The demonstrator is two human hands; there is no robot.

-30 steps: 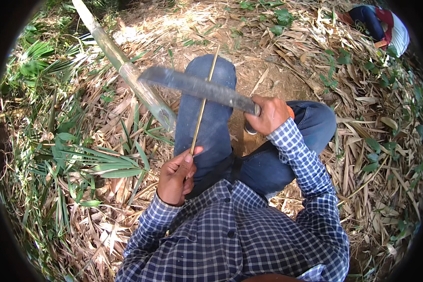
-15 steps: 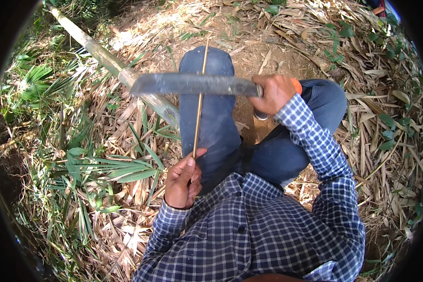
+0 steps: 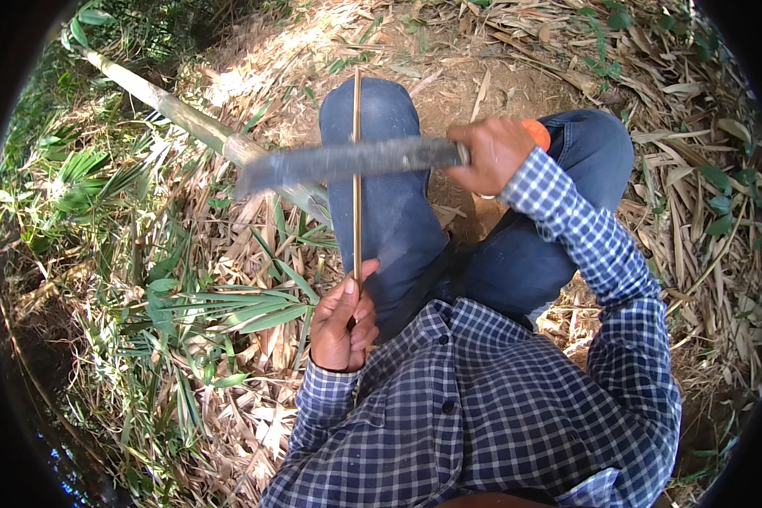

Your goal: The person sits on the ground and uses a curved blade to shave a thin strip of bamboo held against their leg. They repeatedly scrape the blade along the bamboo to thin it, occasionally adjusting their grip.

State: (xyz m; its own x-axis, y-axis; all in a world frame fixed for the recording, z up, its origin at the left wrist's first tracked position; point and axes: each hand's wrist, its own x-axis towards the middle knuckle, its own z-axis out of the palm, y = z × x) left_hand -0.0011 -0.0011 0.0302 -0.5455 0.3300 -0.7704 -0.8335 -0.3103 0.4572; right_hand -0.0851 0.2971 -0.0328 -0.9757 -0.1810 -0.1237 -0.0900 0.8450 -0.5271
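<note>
My left hand (image 3: 340,323) pinches the near end of a thin bamboo strip (image 3: 357,222), which runs away from me along my left thigh to just past the knee. In my right hand (image 3: 493,155) is a machete (image 3: 330,162), its orange handle end (image 3: 536,134) showing beyond the fist. The long dark blade lies crosswise over the strip near my knee, slightly blurred, with its tip pointing left. Whether the blade touches the strip I cannot tell.
A thick bamboo pole (image 3: 196,124) slants from the upper left to beside my left knee (image 3: 368,100). Green leaves (image 3: 258,310) grow on the left. Dry fallen leaves (image 3: 694,279) cover the ground to the right, and bare soil (image 3: 449,85) shows ahead.
The strip stands more upright in the picture. The machete's tip has dropped toward me, so the blade tilts more. The whole view has shifted a little.
</note>
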